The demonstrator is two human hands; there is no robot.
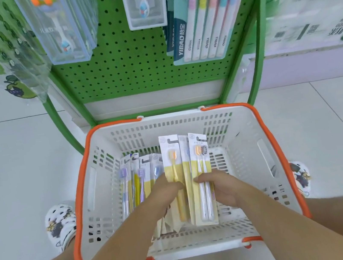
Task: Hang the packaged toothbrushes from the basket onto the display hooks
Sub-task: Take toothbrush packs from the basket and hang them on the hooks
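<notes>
Now both hands, left hand (168,190) & right hand (216,184), grip yellow toothbrush packs (187,172) in basket (267,159)

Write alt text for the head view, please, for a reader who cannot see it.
Two bare hands, left hand and right hand, grip yellow toothbrush packs inside a white basket on the floor. More packs lie at its left. Behind stands a green pegboard with hanging toothbrushes.

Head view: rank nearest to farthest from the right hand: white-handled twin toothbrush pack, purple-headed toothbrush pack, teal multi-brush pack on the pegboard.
From the right hand:
1. White-handled twin toothbrush pack, held in that hand.
2. Purple-headed toothbrush pack, lying at the basket's left side.
3. Teal multi-brush pack, hanging up on the green pegboard.
</notes>
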